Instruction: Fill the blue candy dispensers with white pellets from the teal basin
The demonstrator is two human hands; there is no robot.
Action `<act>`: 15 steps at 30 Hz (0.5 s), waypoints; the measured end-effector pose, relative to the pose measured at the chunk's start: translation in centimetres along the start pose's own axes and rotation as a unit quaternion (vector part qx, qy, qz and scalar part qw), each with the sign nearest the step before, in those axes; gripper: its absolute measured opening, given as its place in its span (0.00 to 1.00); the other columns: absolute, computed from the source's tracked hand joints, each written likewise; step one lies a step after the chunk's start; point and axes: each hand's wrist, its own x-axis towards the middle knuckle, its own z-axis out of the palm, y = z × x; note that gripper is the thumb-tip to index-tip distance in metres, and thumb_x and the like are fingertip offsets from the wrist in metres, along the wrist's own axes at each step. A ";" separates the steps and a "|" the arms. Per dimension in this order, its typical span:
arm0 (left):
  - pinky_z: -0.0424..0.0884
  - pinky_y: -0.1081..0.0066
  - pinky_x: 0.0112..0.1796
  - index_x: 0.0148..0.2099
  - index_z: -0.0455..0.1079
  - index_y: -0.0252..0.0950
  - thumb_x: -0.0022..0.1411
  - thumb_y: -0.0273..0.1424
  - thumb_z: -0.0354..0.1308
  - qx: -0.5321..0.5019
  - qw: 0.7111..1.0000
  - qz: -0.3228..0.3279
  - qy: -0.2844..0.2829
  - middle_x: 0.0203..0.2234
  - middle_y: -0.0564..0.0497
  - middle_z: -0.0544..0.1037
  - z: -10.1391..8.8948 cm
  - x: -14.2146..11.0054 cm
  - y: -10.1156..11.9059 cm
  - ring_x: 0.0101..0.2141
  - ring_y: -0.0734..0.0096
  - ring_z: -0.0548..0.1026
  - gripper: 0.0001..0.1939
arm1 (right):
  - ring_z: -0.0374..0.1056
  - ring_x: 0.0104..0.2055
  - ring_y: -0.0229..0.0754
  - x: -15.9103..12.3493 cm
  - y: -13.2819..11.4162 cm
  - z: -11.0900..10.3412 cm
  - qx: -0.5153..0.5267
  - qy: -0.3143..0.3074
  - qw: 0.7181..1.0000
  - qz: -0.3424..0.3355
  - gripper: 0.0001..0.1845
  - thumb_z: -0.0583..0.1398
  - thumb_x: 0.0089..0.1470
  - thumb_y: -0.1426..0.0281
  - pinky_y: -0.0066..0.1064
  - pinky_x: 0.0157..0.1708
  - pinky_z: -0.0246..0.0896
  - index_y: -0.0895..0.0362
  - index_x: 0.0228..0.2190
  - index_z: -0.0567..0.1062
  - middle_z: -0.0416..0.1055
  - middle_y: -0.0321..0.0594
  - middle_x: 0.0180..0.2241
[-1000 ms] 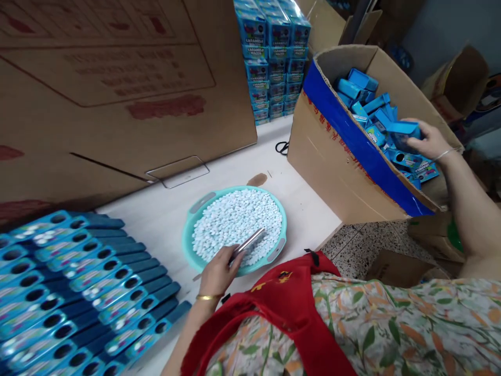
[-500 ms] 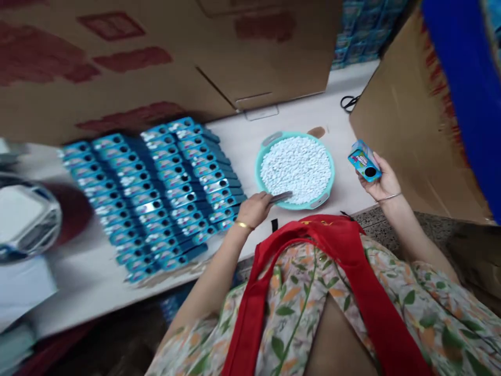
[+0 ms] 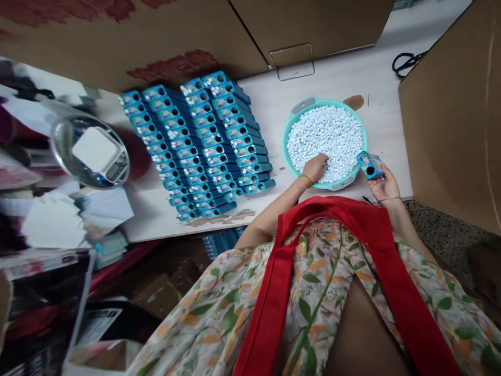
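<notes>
My right hand [image 3: 382,184] holds a small blue box [image 3: 370,165] with a round window, just right of a teal tray [image 3: 295,110] heaped with small white candies [image 3: 326,136]. My left hand [image 3: 315,167] rests closed in the candies at the tray's near left rim; what it grips is hidden. Rows of several matching blue boxes [image 3: 199,143] lie flat on the white table [image 3: 270,99] to the left of the tray.
A tall cardboard box [image 3: 450,109] stands right of the tray, and cardboard sheets [image 3: 156,31] lean along the back. Black scissors [image 3: 405,61] lie at the far right. A scale with a metal bowl [image 3: 91,151] and papers [image 3: 55,222] sit at the left.
My right hand took a blue box out of the carton and brought it beside the tray. My left hand slid deeper into the candies. The view swung left and down.
</notes>
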 end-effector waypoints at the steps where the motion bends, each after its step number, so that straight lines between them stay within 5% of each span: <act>1: 0.68 0.62 0.61 0.64 0.69 0.31 0.77 0.29 0.53 -0.012 1.000 0.002 0.001 0.61 0.35 0.77 -0.3 -0.1 -0.3 0.60 0.55 0.75 0.18 | 0.80 0.49 0.42 0.1 0.2 0.1 0.002 0.009 1.000 0.003 0.17 0.68 0.56 0.56 0.34 0.44 0.84 0.53 0.43 0.79 0.82 0.43 0.46; 9: 0.73 0.63 0.51 0.59 0.72 0.33 0.75 0.38 0.56 -0.043 0.986 0.150 0.053 0.48 0.41 0.80 -7.3 -4.3 -2.3 0.46 0.60 0.78 0.17 | 0.82 0.44 0.38 -0.2 0.4 1.6 0.003 -0.001 1.000 -0.027 0.25 0.69 0.59 0.48 0.28 0.38 0.83 0.52 0.49 0.79 0.82 0.41 0.44; 15: 0.74 0.61 0.52 0.57 0.74 0.36 0.77 0.38 0.54 0.035 0.973 0.222 0.043 0.47 0.42 0.80 -12.6 -6.7 1.3 0.49 0.58 0.79 0.15 | 0.82 0.42 0.36 -0.8 1.0 4.4 0.014 -0.030 0.999 0.013 0.24 0.68 0.61 0.51 0.26 0.40 0.83 0.53 0.51 0.80 0.84 0.41 0.46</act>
